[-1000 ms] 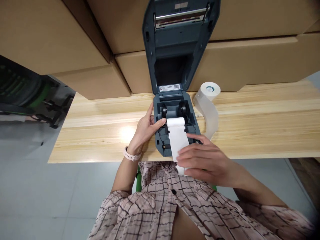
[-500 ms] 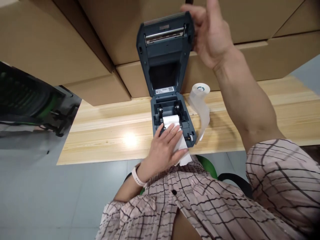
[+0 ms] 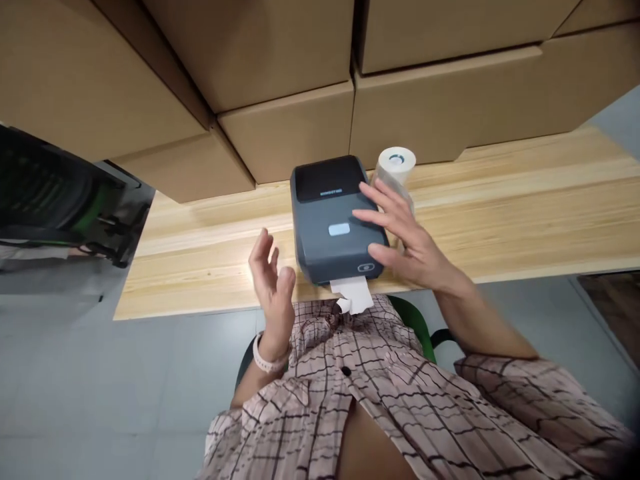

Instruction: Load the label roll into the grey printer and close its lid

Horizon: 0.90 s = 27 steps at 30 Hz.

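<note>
A dark blue-grey label printer (image 3: 320,237) stands on the wooden table with its lid closed. White paper (image 3: 356,293) sticks out of its front, over the table's edge, with a torn end. My right hand (image 3: 405,233) is at the printer's right side, fingers spread over the lid and holding nothing. Just left of the printer, my left hand (image 3: 274,283) is raised off it, fingers apart and nothing in them. A white label roll (image 3: 397,161) stands behind my right hand, its loose strip partly hidden by the fingers.
Large cardboard boxes (image 3: 290,133) line the back of the wooden table (image 3: 200,267). A dark chair or machine with green parts (image 3: 65,200) is on the floor at the left. Part of a green seat (image 3: 413,320) shows below the table's front edge.
The printer's lid has swung down from open to closed. My right hand came down with it to the lid's right side. My left hand left the paper and moved left.
</note>
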{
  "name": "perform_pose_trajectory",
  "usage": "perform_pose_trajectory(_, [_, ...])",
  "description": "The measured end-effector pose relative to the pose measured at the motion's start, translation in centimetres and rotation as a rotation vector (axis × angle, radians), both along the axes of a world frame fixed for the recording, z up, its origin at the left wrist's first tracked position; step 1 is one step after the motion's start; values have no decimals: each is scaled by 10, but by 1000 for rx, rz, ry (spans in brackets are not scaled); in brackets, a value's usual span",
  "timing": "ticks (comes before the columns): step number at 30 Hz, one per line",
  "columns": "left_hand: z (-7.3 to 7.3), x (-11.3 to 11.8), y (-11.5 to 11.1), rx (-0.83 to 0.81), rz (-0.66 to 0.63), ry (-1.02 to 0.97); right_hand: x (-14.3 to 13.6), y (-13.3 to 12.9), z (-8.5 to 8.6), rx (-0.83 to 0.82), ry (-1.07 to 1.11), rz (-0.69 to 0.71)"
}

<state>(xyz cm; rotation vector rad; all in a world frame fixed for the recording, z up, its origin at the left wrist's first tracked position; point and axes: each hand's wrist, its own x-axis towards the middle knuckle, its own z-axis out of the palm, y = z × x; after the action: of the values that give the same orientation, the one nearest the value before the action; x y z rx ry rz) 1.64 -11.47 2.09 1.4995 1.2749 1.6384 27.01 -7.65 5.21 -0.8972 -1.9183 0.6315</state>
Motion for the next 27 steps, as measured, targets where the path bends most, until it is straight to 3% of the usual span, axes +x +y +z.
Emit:
perform_pose_trajectory(4, [-6, 11, 21, -337, -234, -116, -9, -21, -28, -298, 223, -44])
perform_pose_trajectory(7, [-8, 17, 22, -377, -268, -132, -14, -21, -38, -447, 333, -46])
perform_pose_trajectory(11, [-7, 18, 21, -326, -280, -94, -21, -17, -47, -481, 374, -24])
perform_pose_trajectory(14, [-7, 17, 23, -267, -286, -54, -26, -17, -53, -447, 422, -44])
perform_pose_trajectory(17, [-17, 15, 16, -177, -264, 23, -28, -17, -58, -422, 454, -35])
perform_pose_trajectory(19, [-31, 14, 1, -8, -155, 141, -27, -15, -60, -415, 451, -29])
perform_pose_trajectory(23, [-63, 17, -36, 497, 95, 534, -26, -12, -64, -395, 468, -31])
perform_pose_trajectory(27, [-71, 29, -41, 517, 137, 698, -26, -10, -69, -353, 434, -59])
